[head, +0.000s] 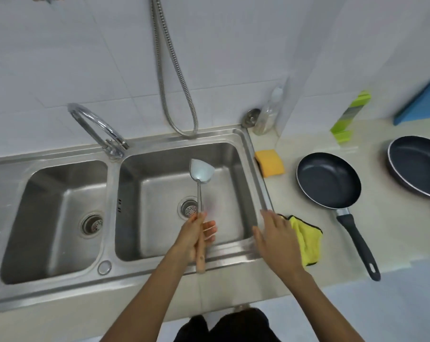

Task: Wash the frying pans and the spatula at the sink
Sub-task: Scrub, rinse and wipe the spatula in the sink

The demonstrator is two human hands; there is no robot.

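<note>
Head view: left hand (196, 239) grips the spatula (201, 172) by its wooden handle, blade over the sink (259, 169), frame centre. Right hand (278, 239) lies open, fingers straight, by the yellow cloth (307, 240). First frying pan (328, 180) and second frying pan (418, 164) wait on the table (394, 230), right. Tap (95, 124) shows no water; washing judged barely begun

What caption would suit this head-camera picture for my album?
Left hand holds the spatula over the right basin, right hand at the yellow cloth, two pans on the counter.
</note>
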